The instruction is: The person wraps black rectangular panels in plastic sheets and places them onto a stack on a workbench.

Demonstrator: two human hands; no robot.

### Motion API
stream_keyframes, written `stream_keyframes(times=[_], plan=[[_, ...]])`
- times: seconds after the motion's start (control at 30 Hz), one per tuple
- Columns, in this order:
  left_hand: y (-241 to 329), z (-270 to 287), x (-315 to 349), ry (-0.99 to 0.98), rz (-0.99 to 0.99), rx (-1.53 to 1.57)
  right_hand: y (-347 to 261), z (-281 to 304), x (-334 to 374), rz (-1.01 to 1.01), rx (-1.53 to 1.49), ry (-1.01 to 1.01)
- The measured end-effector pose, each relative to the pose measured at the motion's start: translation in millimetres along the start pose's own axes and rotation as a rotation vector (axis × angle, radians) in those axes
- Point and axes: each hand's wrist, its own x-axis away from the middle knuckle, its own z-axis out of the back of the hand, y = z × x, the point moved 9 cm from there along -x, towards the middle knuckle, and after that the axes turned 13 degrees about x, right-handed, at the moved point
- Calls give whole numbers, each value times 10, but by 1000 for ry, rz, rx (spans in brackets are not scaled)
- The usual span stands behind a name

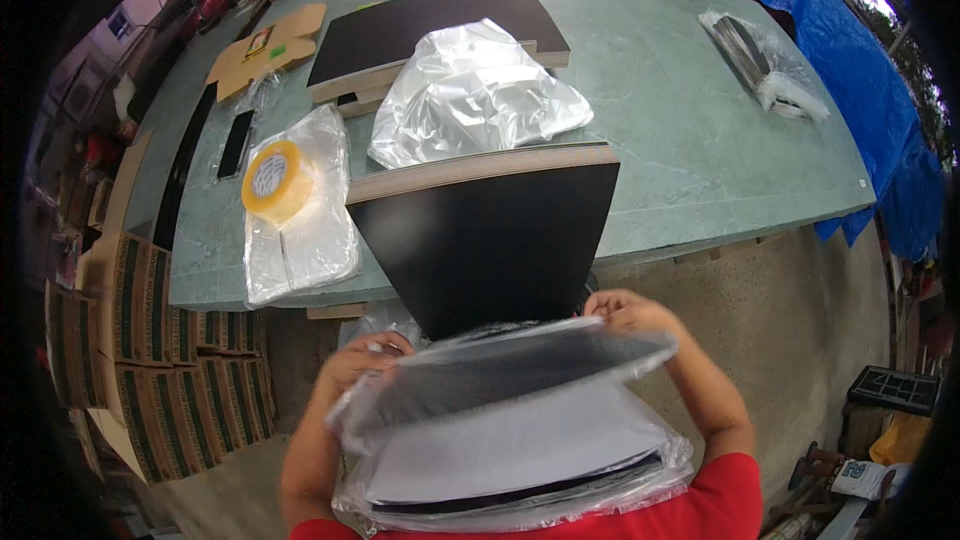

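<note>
In front of my body is a clear plastic bag (660, 445) with flat white and black sheets (500, 443) inside it. My left hand (368, 360) is closed on the left end of the bag's far edge. The right hand (632, 311) pinches the opposite end, fingers bent over the film. A dark sheet shows through the raised part of the bag between both hands. Just beyond them, a thick stack of black boards (490, 235) leans at the table's near edge, its pale layered edges facing up. The bag's lower side is partly hidden against my red shirt.
On the green table (700, 120) lie a heap of clear plastic bags (470, 100), more dark boards (430, 25), a tape roll (278, 180) on flat bags, a phone (235, 144) and flattened cardboard (265, 48). A wrapped bundle (760, 65) sits far right. Cartons (190, 380) are stacked at left.
</note>
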Motion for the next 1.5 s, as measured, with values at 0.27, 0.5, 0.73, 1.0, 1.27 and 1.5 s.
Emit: stream_keyframes(times=[0.27, 0.5, 0.73, 1.0, 1.27, 1.5], plan=[[-1266, 1076, -674, 469, -2, -255, 1164, 629, -424, -204, 942, 803], [715, -1299, 547, -463, -214, -543, -1096, -1157, 590, 520, 321, -441], [-914, -803, -476, -247, 27, -930, 494, -1084, -216, 63, 1126, -266], [-900, -256, -897, 50, -30, -1177, -2179, -2105, 665, 807, 187, -531], [-990, -202, -933, 77, -43, -1204, -2589, -2287, 1089, 939, -348, -459], [-979, -125, -904, 85, -56, -1205, -2650, -2347, 1170, 1183, -108, -496]])
